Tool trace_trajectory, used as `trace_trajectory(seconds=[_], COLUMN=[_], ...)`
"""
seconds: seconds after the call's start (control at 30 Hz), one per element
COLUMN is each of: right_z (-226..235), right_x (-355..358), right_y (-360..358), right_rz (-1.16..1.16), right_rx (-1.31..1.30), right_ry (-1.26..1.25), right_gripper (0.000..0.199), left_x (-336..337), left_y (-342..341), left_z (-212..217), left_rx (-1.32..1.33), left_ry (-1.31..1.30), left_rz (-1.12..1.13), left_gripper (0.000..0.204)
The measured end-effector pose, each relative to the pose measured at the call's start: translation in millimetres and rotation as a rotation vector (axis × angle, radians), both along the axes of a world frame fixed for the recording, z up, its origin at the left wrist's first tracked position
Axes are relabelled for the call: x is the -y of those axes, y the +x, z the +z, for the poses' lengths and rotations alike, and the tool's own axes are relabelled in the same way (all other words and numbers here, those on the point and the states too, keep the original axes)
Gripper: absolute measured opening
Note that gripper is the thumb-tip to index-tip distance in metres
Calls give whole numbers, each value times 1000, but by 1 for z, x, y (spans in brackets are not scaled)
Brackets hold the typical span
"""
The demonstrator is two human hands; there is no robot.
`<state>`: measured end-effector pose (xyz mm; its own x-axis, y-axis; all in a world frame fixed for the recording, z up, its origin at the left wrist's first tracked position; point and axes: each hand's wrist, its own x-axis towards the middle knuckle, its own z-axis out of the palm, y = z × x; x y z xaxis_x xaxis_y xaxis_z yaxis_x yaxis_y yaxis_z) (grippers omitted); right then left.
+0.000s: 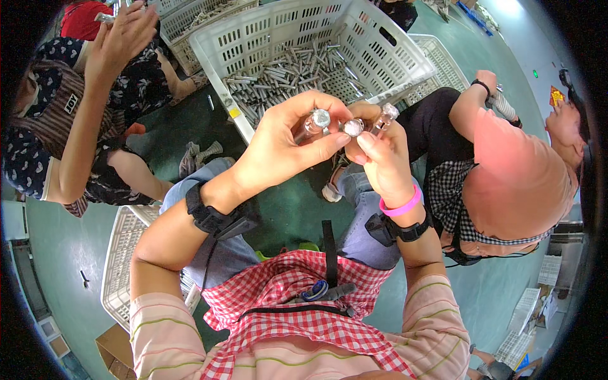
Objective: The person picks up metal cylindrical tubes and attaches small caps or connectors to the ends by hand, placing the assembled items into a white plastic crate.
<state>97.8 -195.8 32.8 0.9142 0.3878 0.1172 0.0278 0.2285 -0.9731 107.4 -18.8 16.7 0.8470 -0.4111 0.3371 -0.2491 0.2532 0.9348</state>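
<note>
Metal glints between the two raised hands: the left hand (278, 142) is closed around a short metal tube (315, 121), thumb below and fingers curled over the top, so that only the tube's round shiny end faces the camera. The right hand (380, 158) is closed too, pinching a second tube (353, 127) whose bright end sits just beside the first one, nearly touching it, and it also grips a third tube (386, 116) that sticks up and to the right from behind the fingers. All three pieces are held in the air above the person's knees, in front of a large white plastic crate (386, 50) whose floor is strewn with many more grey metal tubes (285, 73). How long each held tube is cannot be told, since the fingers cover the shafts and only the ends show. Whether the first two tube ends actually meet is hard to make out. A black strap (212, 218) wraps the left wrist; a pink band (400, 206) and another black strap ring the right wrist. A co-worker's raised hand (120, 35) at upper left holds something small that is too blurred to name, and another co-worker (513, 177) in a salmon top sits at the right, bent by the lens rim.
</note>
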Motion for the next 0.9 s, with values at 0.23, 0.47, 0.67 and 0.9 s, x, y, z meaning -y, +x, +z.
trace_trajectory(seconds=[0.23,0.47,0.67,0.9], right_z=[-4,-6,-7,-4], right_x=[-4,-9,-9,-12], right_y=[-1,-4,-5,-6], right_rz=[-134,-100,-114,-99], right_rx=[115,71,28,73], right_ry=[-81,38,-10,-78], right_gripper=[24,22,23,26], left_x=[8,7,7,5], left_y=[-3,-7,-6,-4], left_z=[-4,0,-4,-6], left_rx=[-37,-52,-106,-80], left_ry=[-99,-186,-224,-108], left_rz=[116,29,-14,71], left_gripper=[26,29,34,27])
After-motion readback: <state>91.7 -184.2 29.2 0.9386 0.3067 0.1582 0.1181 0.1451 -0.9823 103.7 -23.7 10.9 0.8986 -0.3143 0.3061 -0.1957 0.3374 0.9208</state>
